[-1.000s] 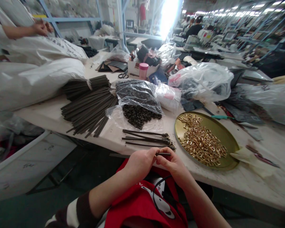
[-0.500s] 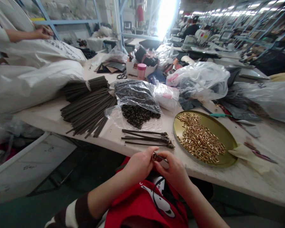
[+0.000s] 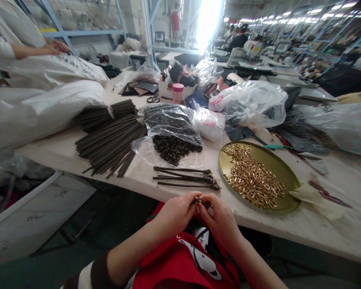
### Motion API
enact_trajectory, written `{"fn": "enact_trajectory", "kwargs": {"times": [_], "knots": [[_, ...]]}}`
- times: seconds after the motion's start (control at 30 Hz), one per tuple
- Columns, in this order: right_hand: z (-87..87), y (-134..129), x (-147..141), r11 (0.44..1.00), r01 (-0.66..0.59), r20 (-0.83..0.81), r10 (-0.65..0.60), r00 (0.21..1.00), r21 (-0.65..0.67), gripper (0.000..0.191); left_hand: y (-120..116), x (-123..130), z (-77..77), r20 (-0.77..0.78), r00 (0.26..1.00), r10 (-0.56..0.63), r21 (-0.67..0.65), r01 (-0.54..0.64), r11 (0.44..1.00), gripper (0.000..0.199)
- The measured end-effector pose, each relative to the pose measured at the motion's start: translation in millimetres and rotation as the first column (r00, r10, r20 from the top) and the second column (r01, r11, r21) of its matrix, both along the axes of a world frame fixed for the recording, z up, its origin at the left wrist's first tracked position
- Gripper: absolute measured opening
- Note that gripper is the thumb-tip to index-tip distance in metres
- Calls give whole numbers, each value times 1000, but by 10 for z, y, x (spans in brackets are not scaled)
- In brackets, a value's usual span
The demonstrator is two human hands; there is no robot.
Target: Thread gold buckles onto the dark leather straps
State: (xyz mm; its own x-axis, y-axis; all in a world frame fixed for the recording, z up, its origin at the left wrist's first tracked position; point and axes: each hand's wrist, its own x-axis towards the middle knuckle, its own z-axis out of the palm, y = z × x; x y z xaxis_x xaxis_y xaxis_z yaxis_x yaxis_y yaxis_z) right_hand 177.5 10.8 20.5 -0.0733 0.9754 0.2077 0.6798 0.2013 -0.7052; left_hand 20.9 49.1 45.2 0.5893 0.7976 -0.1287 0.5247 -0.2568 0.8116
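- A red garment is seen below the forearms.
- A dark strap is held before the table's near edge — clamped between the fingertips of the left hand and of the right hand, both held close together.
- Just beyond, buckled straps are laid in a row.
- To the right, gold buckles are heaped in a round tray.
- Leftward, dark strips are fanned out — beside a clear bag of small dark pieces.
- Farther back, a pink-lidded jar is seen.
- At far left, a co-worker's hand is held above white sacks.
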Motion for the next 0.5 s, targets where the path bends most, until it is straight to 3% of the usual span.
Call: {"fn": "enact_trajectory", "kwargs": {"times": [0.1,0.37,0.5], "knots": [[-13,22,-40,999,42,5,-42,999,19,6,41,-3,-42,14,1000,24,-11,-24,1000,32],[-5,54,-19,1000,7,-4,-7,1000,-16,7,109,-10,-44,39,996,75,-43,-74,996,36],[-87,95,-37,997,5,41,-8,999,82,8,127,-12,-72,14,997,73,-39,-72,997,40]]}}
